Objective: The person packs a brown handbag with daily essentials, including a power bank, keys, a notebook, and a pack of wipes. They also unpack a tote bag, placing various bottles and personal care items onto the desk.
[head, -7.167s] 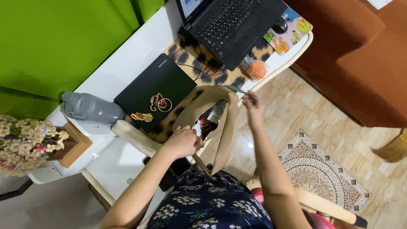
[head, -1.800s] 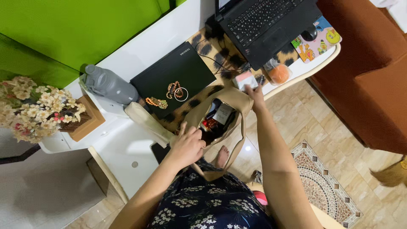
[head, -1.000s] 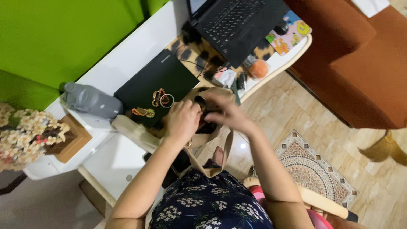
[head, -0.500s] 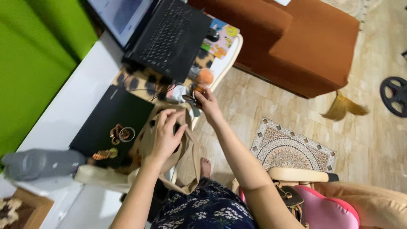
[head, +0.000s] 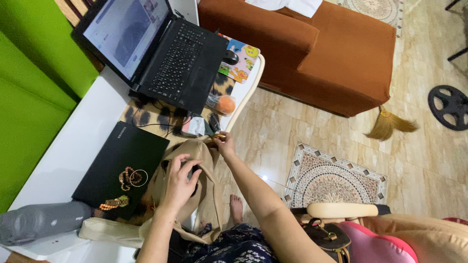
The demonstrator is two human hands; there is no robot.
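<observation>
Inside the beige bag point(head: 207, 195), the left hand point(head: 179, 181) grips unseen contents, fingers curled.

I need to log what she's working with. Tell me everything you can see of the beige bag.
The bag is a soft beige tote, looking like smooth leather or an imitation of it. It sits slumped at the desk edge on a leopard-print cloth, mouth open upward, its lower part hanging toward the person's lap. The left hand reaches into the opening; the right hand is at its far rim, pinching something small. Its contents are hidden.
</observation>
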